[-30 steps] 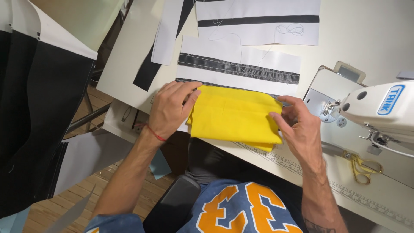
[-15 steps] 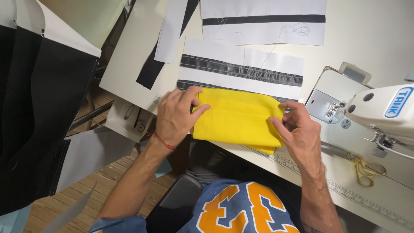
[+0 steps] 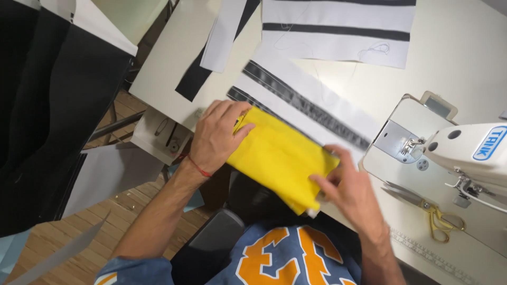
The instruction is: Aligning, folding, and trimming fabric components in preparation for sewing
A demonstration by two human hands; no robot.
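Both hands [image 3: 219, 134] [image 3: 346, 184] press yellow cloth [image 3: 280, 158] (folded)

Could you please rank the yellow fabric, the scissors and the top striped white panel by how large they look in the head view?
1. Striped white panel, largest, though the frame cuts it off.
2. Yellow fabric, held at its ends by the left hand and right hand.
3. Scissors, clearly smallest.

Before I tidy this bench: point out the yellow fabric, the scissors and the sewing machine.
yellow fabric [image 3: 280, 158], head view, middle of the folded piece.
scissors [image 3: 442, 220], head view, on the gold handles.
sewing machine [image 3: 475, 153], head view, white head.
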